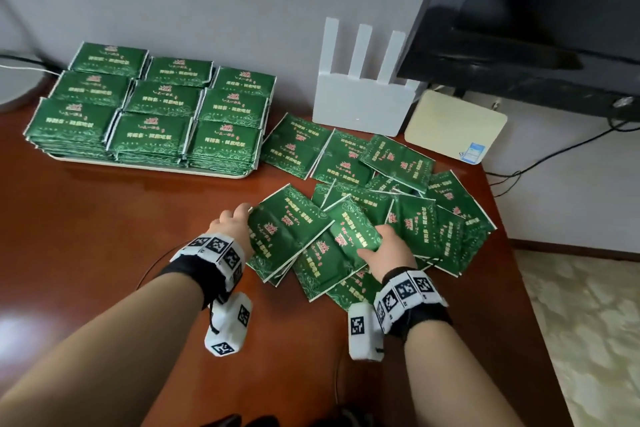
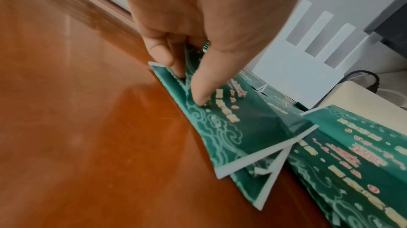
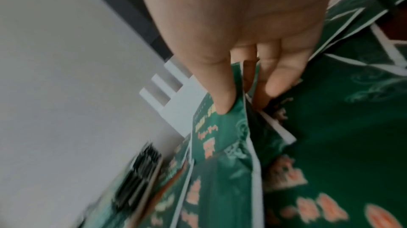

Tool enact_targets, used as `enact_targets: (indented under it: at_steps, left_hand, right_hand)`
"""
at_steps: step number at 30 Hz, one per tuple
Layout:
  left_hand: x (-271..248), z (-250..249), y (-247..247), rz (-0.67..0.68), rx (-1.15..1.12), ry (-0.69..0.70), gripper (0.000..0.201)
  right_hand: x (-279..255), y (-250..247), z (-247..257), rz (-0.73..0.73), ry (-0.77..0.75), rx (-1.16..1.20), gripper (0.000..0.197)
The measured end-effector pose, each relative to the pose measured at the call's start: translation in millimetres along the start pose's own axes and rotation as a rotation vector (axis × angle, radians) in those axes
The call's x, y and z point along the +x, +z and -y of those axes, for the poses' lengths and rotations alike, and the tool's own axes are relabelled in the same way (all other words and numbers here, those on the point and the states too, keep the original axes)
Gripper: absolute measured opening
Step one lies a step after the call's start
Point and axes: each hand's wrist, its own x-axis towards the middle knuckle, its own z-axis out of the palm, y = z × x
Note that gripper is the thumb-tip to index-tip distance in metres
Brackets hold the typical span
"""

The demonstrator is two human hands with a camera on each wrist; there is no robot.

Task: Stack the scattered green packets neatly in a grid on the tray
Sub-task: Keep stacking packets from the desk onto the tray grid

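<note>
Several green packets (image 1: 391, 191) lie scattered and overlapping on the brown table, right of centre. On the white tray (image 1: 152, 168) at the back left, more packets stand stacked in a three-by-three grid (image 1: 156, 107). My left hand (image 1: 235, 222) pinches the left edge of a green packet (image 1: 284, 222) at the pile's near side; in the left wrist view its thumb (image 2: 204, 82) lies on top of that packet (image 2: 231, 127) with fingers under it. My right hand (image 1: 384, 250) pinches another green packet (image 1: 353, 229), thumb (image 3: 220, 92) on its face (image 3: 220, 136).
A white router (image 1: 360, 104) with three antennas stands against the wall behind the pile, a cream box (image 1: 453, 125) beside it. A dark monitor (image 1: 540, 10) overhangs the back right. Cables trail at the right. The table's right edge (image 1: 512, 270) runs close to the pile.
</note>
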Motion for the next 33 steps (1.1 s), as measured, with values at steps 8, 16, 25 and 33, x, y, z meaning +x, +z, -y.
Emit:
enact_targets:
  at_steps: [8,16,25,33]
  left_hand:
    - [-8.5,-17.7,1.3,-0.01,0.026,-0.012,0.082]
    - [-6.6,-25.8,2.9,-0.084,0.095,0.012,0.082]
    - [-12.8,-26.6,-7.8,0.013,-0.055,0.069,0.064]
    - [-12.5,-51.1,-15.0,0.095,-0.228,0.193,0.053]
  right_hand:
    - [2.5,-24.7,-25.9,-0.177,0.082,0.818,0.05]
    - [-8.2,-14.2,-28.0,0.007,0.013,0.442,0.088]
    - [0.1,-23.2,-27.3,-0.148,-0.013,0.543,0.056]
    - [-6.4,-20.9,-24.7,0.031,-0.078,0.279,0.068]
